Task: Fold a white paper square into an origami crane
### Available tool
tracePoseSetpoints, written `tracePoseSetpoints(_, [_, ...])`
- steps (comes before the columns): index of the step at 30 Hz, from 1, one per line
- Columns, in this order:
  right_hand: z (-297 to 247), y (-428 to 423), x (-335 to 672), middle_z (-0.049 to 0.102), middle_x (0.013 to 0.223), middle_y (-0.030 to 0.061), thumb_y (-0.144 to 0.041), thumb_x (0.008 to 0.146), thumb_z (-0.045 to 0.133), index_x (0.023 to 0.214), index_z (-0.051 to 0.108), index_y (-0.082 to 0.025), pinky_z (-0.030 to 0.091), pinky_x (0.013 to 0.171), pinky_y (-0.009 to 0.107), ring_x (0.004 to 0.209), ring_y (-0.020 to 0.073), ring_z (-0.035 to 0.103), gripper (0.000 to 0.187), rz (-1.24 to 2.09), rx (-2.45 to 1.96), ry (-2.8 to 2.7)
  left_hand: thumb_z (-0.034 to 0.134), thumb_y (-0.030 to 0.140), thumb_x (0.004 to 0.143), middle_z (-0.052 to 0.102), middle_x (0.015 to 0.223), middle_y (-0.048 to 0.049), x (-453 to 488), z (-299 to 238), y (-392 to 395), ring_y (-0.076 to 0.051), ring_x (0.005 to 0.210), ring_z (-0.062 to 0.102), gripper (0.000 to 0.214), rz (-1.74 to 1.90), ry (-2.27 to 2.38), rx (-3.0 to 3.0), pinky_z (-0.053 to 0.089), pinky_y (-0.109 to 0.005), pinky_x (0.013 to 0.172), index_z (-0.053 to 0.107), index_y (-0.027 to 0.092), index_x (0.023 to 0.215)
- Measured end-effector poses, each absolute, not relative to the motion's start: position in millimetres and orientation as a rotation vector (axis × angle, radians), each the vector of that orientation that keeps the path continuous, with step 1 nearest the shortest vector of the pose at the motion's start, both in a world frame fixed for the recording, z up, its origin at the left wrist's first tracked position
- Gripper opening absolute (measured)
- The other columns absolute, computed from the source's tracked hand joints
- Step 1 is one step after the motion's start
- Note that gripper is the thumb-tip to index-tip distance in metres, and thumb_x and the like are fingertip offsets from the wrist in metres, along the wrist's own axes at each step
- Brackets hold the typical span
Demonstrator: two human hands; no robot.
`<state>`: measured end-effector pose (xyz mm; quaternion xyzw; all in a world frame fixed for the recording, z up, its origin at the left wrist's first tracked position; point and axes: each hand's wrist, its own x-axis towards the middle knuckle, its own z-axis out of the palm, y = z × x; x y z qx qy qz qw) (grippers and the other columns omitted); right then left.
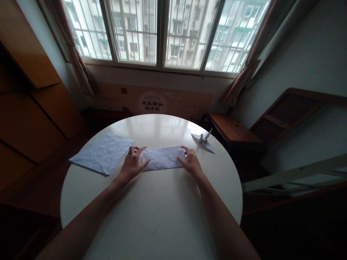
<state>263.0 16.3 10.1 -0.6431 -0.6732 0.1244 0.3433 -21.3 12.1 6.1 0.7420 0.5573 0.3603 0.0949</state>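
A crease-marked sheet of white paper (163, 158), folded into a long strip, lies across the middle of the white round table (151, 216). My left hand (133, 161) holds its left end, with the thumb on the paper and the index finger at the far corner. At the other end, my right hand (191, 159) holds the strip between thumb and forefinger. Left of my left hand is a larger creased paper sheet (104, 153), lying flat. A folded paper crane (202, 138) stands beyond my right hand, wings spread.
A wooden bench (233, 128) stands close by the table's far right side. Wooden cabinets (40, 115) are on the left. Behind the table are a printed panel (119, 95) and barred windows (179, 32) with curtains (78, 68).
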Motion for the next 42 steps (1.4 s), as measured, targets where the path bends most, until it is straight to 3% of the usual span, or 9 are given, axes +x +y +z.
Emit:
tracePoseSetpoints(3, [7, 15, 259, 0.05, 0.123, 0.0153, -0.037, 0.08, 0.063, 0.12, 0.064, -0.02, 0.043, 0.094, 0.044, 0.104, 0.0281, 0.054, 0.043, 0.165, -1.678, -1.873, 0.065, 0.044, 0.081, 0.042, 0.14, -0.0135, -15, 4, 6, -0.032, 0.128, 0.044, 0.05, 0.925, 1.556, 2.405, 0.036, -0.051, 0.104, 0.057, 0.024, 0.126])
tracePoseSetpoints(6, [4, 15, 252, 0.048, 0.134, 0.014, -0.043, 0.083, 0.063, 0.123, 0.063, -0.023, 0.04, 0.097, 0.046, 0.117, 0.0315, 0.048, 0.045, 0.162, -1.661, -1.993, 0.064, 0.047, 0.081, 0.041, 0.146, -0.015, -10, 3, 2, -0.034, 0.136, 0.036, 0.059, 0.691, 1.425, 2.472, 0.025, -0.056, 0.11, 0.051, 0.024, 0.134])
tracePoseSetpoints(10, [4, 12, 246, 0.055, 0.131, 0.012, -0.042, 0.084, 0.064, 0.119, 0.066, -0.023, 0.036, 0.1, 0.047, 0.124, 0.031, 0.044, 0.04, 0.219, -1.632, -2.104, 0.06, 0.046, 0.085, 0.044, 0.146, -0.0151, -10, 3, 2, -0.033, 0.137, 0.036, 0.052, 0.537, 1.352, 2.488, 0.017, -0.061, 0.111, 0.055, 0.024, 0.132])
tracePoseSetpoints(17, [10, 9, 242, 0.06, 0.126, 0.0117, -0.042, 0.086, 0.062, 0.119, 0.064, -0.023, 0.031, 0.103, 0.045, 0.122, 0.0283, 0.048, 0.039, 0.176, -1.512, -2.116, 0.06, 0.045, 0.086, 0.045, 0.146, -0.0113, -15, 12, 1, -0.032, 0.137, 0.036, 0.044, 0.482, 1.178, 2.481, 0.014, -0.063, 0.111, 0.06, 0.03, 0.127])
tracePoseSetpoints(25, [17, 2, 236, 0.063, 0.111, 0.011, -0.043, 0.087, 0.06, 0.114, 0.067, -0.022, 0.036, 0.094, 0.039, 0.106, 0.0256, 0.054, 0.035, 0.243, -1.544, -2.198, 0.06, 0.042, 0.087, 0.046, 0.146, -0.0077, -14, 14, -1, -0.032, 0.14, 0.033, 0.041, 0.431, 0.97, 2.521, 0.014, -0.062, 0.112, 0.058, 0.035, 0.128])
tracePoseSetpoints(32, [17, 6, 235, 0.064, 0.095, 0.0093, -0.037, 0.085, 0.062, 0.101, 0.073, -0.02, 0.04, 0.084, 0.033, 0.092, 0.0223, 0.057, 0.025, 0.325, -1.698, -2.101, 0.069, 0.045, 0.08, 0.04, 0.149, -0.0117, -15, 9, 0, -0.031, 0.138, 0.034, 0.069, 0.592, 1.076, 2.523, 0.026, -0.05, 0.113, 0.043, 0.028, 0.142])
tracePoseSetpoints(42, [24, 4, 231, 0.066, 0.094, 0.0109, -0.038, 0.085, 0.06, 0.095, 0.072, -0.016, 0.041, 0.079, 0.029, 0.089, 0.0215, 0.059, 0.027, 0.412, -1.74, -2.082, 0.069, 0.044, 0.08, 0.044, 0.145, -0.0126, -14, 6, 1, -0.032, 0.133, 0.04, 0.063, 0.541, 1.119, 2.555, 0.03, -0.051, 0.111, 0.05, 0.026, 0.137])
